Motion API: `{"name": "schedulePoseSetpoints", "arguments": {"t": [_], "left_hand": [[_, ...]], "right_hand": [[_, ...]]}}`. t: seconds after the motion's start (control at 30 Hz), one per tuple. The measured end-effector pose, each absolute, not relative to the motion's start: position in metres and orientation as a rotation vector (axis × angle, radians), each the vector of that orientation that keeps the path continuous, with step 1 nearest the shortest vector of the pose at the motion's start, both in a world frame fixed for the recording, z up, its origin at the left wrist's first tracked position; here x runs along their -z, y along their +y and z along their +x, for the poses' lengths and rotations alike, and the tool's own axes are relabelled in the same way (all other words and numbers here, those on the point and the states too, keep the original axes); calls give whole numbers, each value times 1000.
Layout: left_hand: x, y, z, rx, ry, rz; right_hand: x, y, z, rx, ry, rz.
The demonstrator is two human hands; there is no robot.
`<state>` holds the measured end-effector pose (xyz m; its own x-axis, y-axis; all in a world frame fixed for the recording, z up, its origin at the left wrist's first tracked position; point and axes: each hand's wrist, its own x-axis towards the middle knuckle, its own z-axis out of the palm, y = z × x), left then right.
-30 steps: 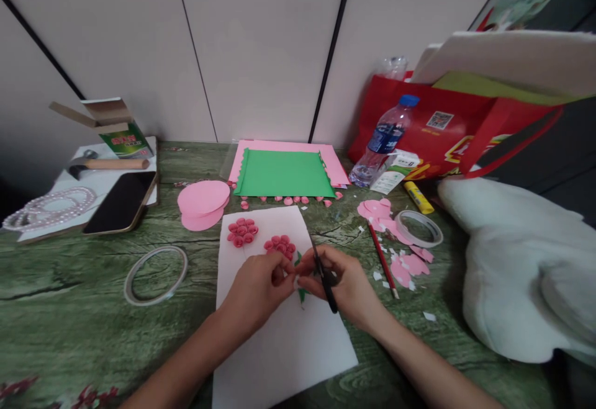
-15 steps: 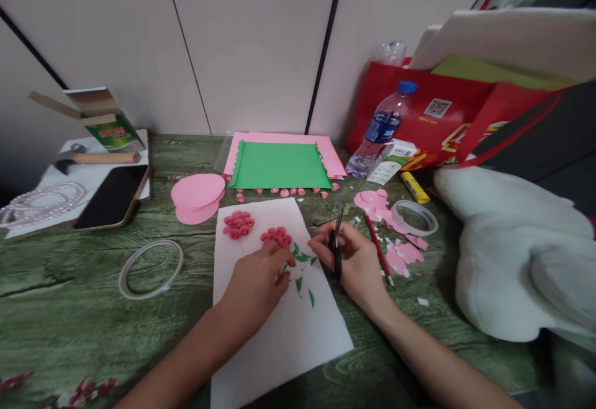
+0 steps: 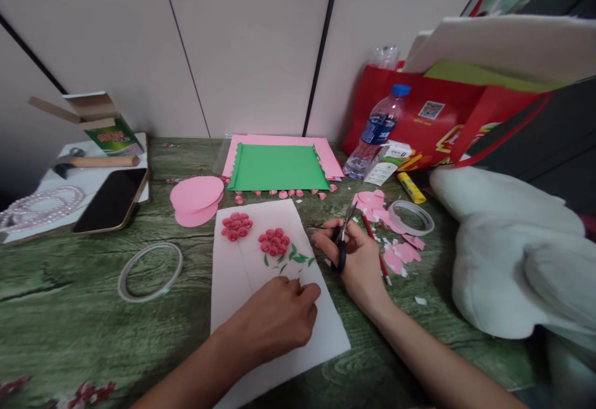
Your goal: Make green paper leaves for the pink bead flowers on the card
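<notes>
A white sheet of paper (image 3: 242, 359) lies in front of me with two clusters of pink rolled paper flowers, the left one (image 3: 236, 226) and the right one (image 3: 274, 242). Thin lines run down from the left cluster. Small green paper leaves (image 3: 298, 258) are scattered below the right cluster. My left hand (image 3: 284, 310) is low over the sheet just under those leaves, its fingers curled together; whatever is between them is hidden. To the right of the sheet, my right hand (image 3: 356, 254) holds black-handled scissors (image 3: 342, 247), blades pointing up and away.
Behind the sheet lies a folded green paper (image 3: 279, 167) on pink sheets. Pink ovals (image 3: 195, 195), tape rolls (image 3: 151, 271) and a phone (image 3: 112, 200) are to the left. A red pencil (image 3: 384, 266), pink scraps, a bottle (image 3: 377, 130), glue stick (image 3: 411, 187) and plush toy (image 3: 493, 272) occupy the right.
My left hand has moved down and slightly right from the right flower cluster, and its fingers have curled in, covering the lower leaves. The scissors have tilted a little to the right.
</notes>
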<state>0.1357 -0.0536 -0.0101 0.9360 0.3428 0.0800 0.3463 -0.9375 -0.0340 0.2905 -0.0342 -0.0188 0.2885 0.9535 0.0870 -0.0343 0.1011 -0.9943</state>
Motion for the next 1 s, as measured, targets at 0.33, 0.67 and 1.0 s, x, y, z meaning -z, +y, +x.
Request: {"name": "schedulePoseSetpoints", "arguments": {"t": [0.33,0.67,1.0], "left_hand": [[-6,-28,117,1187,-1798,-3067],[-4,-31,122,1153,-1949,-3214],[-11,-31,127,1532,-2427,-3152]], "right_hand": [[19,-41,287,-1147,-1214,-1110],[22,-45,285,-1101,-1304,-1094],[21,-41,285,-1199,-1111,-1141]]}}
